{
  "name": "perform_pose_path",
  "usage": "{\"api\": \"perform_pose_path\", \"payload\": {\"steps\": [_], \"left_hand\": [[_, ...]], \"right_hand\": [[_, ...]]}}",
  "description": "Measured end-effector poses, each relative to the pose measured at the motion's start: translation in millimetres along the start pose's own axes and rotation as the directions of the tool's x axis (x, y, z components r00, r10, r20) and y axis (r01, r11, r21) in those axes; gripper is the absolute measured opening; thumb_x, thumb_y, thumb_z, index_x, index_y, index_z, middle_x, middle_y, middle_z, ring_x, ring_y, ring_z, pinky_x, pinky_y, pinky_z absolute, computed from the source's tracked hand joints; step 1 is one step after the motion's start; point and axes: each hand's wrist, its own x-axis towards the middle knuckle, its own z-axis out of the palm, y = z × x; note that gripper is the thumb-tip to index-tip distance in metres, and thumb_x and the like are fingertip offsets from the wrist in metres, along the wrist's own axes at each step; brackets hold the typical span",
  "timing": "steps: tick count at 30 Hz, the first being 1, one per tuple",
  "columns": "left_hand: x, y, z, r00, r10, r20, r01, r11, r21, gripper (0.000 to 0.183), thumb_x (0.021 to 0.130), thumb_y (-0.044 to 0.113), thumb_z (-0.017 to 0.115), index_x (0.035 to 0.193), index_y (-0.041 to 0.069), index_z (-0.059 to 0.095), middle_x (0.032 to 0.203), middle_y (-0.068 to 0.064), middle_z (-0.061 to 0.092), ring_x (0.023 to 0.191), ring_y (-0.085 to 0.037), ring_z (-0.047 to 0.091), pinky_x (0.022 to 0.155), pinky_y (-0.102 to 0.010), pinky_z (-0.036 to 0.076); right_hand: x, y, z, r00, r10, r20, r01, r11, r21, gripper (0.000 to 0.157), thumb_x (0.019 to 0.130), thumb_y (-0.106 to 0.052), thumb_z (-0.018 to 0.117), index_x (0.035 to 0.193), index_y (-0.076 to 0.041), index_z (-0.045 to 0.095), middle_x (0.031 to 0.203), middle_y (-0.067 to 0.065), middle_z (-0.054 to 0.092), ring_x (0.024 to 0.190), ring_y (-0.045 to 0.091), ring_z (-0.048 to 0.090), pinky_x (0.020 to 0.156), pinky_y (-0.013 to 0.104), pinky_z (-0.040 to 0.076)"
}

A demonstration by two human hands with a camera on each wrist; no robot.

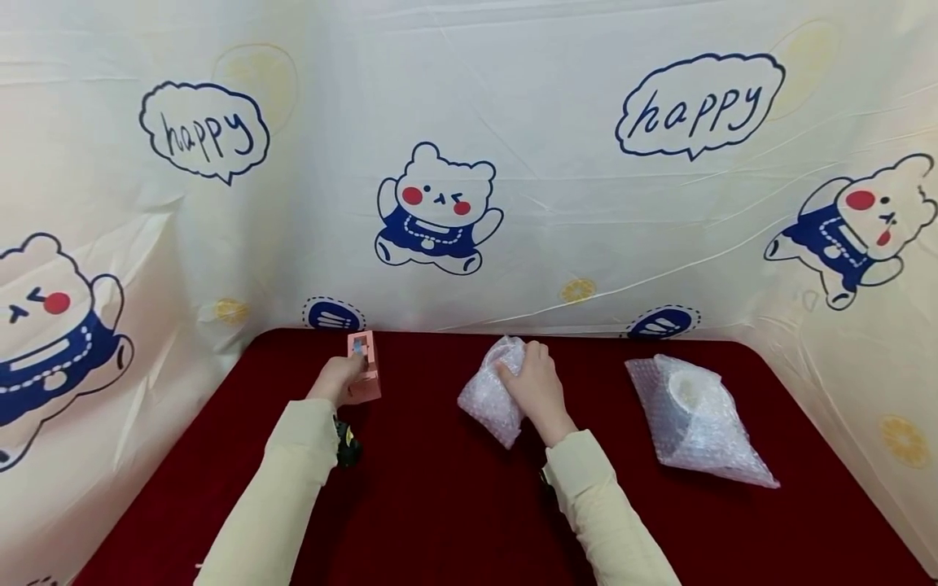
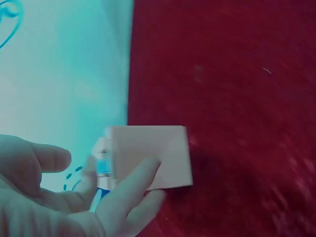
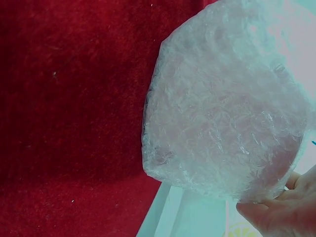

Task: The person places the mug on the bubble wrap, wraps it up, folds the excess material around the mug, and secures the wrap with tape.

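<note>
My left hand (image 1: 339, 379) is at the left side of a small pink box (image 1: 364, 389) with a bit of blue on its top. In the left wrist view, the fingers (image 2: 131, 190) of that hand lie extended over the pale face of the box (image 2: 168, 148), while the thumb stands apart from it. My right hand (image 1: 538, 387) grips a bubble-wrap pouch (image 1: 493, 400) by its upper right side. The pouch (image 3: 222, 108) fills much of the right wrist view, with the fingertips (image 3: 256, 212) at its edge; its contents cannot be made out.
A second bubble-wrap pouch (image 1: 707, 431) lies at the right of the table, with a white round-ended thing (image 1: 687, 392) inside it. Dark red cloth (image 1: 432, 496) covers the table. A white printed curtain (image 1: 557, 220) encloses the back and sides.
</note>
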Motion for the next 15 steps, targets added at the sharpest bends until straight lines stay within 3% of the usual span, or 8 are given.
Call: {"api": "perform_pose_path", "payload": {"steps": [2,3,7,15], "left_hand": [[-2.7,4.1,-3.3,0.997,0.0,0.081,0.008,0.995,-0.097,0.056,0.103,0.027,0.02,0.149,-0.006,0.015,0.153,-0.028,0.017,0.136,-0.038,0.031,0.112,-0.05,0.034],[-3.1,4.3,-4.1,0.996,-0.001,0.088,0.013,0.991,-0.133,0.056,0.103,0.025,0.02,0.149,-0.006,0.014,0.154,-0.028,0.015,0.137,-0.038,0.03,0.112,-0.049,0.034],[-1.3,1.2,-3.0,1.0,0.002,0.022,0.003,0.973,-0.232,0.055,0.103,0.023,0.02,0.149,-0.006,0.015,0.153,-0.029,0.017,0.135,-0.036,0.031,0.114,-0.048,0.032],[0.5,-4.0,3.9,0.998,0.009,-0.056,-0.024,0.964,-0.266,0.056,0.104,0.026,0.026,0.147,-0.009,0.02,0.15,-0.028,0.023,0.135,-0.036,0.032,0.113,-0.048,0.032]], "right_hand": [[-0.4,0.3,-0.7,1.0,-0.002,-0.003,0.002,1.0,0.003,0.056,0.09,-0.036,0.062,0.125,0.004,0.044,0.119,0.019,0.05,0.107,0.033,0.054,0.074,0.044,0.051],[-0.4,0.3,-1.1,1.0,-0.003,-0.003,0.003,1.0,0.005,0.056,0.09,-0.036,0.062,0.125,0.004,0.044,0.119,0.019,0.05,0.107,0.033,0.054,0.075,0.044,0.051],[-1.0,0.6,-0.8,1.0,-0.009,-0.001,0.009,1.0,0.01,0.056,0.09,-0.035,0.062,0.124,0.005,0.044,0.118,0.019,0.05,0.106,0.033,0.054,0.074,0.043,0.051],[-1.3,0.4,-1.7,1.0,-0.001,-0.006,0.002,1.0,0.02,0.058,0.089,-0.035,0.062,0.127,0.005,0.043,0.12,0.02,0.049,0.108,0.035,0.053,0.077,0.045,0.051]]}}
